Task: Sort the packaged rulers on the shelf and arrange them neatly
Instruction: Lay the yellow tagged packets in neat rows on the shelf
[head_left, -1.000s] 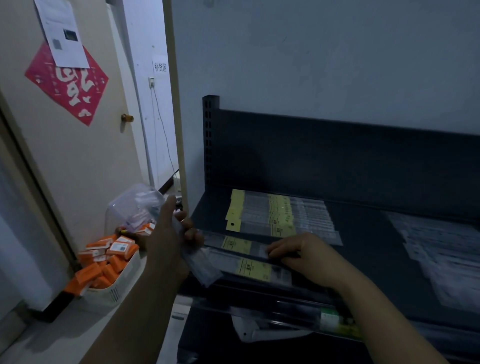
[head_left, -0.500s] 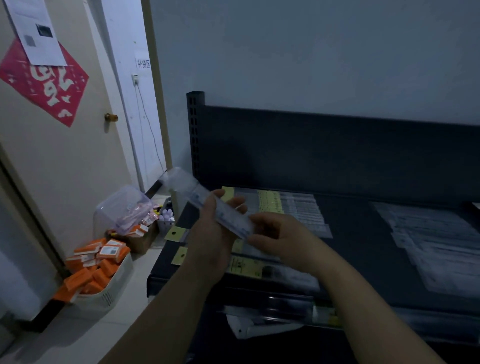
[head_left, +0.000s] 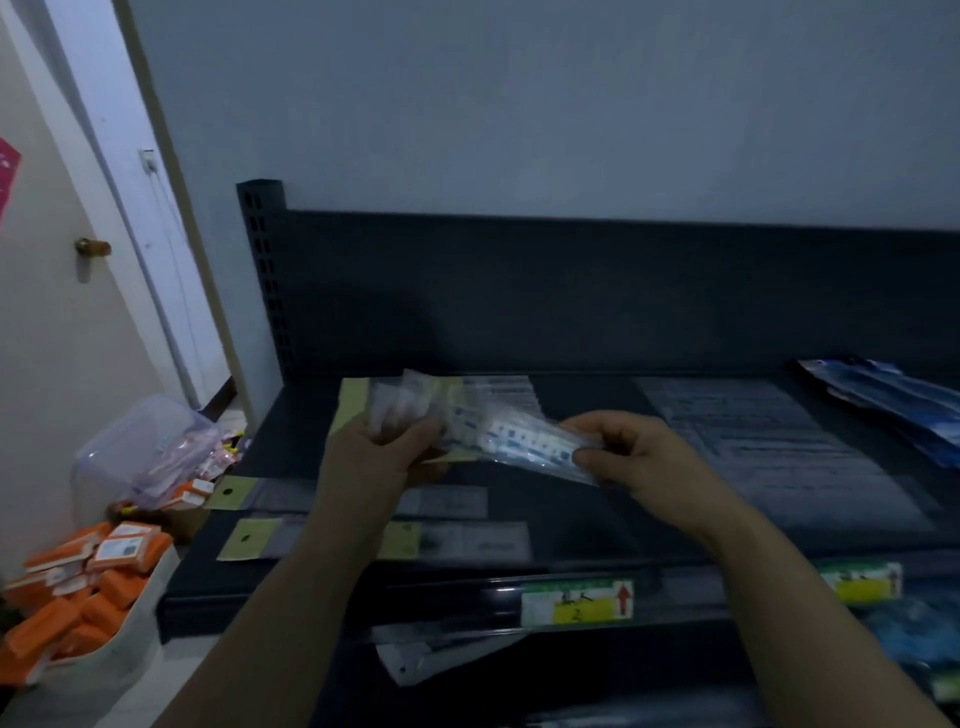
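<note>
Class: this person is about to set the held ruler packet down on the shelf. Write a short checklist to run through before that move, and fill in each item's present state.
1. Grip secure: the left hand holds one end of the ruler packet and the right hand pinches the other: ok.
2. Type readable for sorting: the packet's print is blurred: cannot tell.
3. Room to set it down: bare shelf shows beside the hands: ok.
4. Edges of the back pile squared: mostly hidden behind the hands and packet: cannot tell.
5. Strays gathered: the two front packets lie loose near the front edge, on no pile: not ok.
</note>
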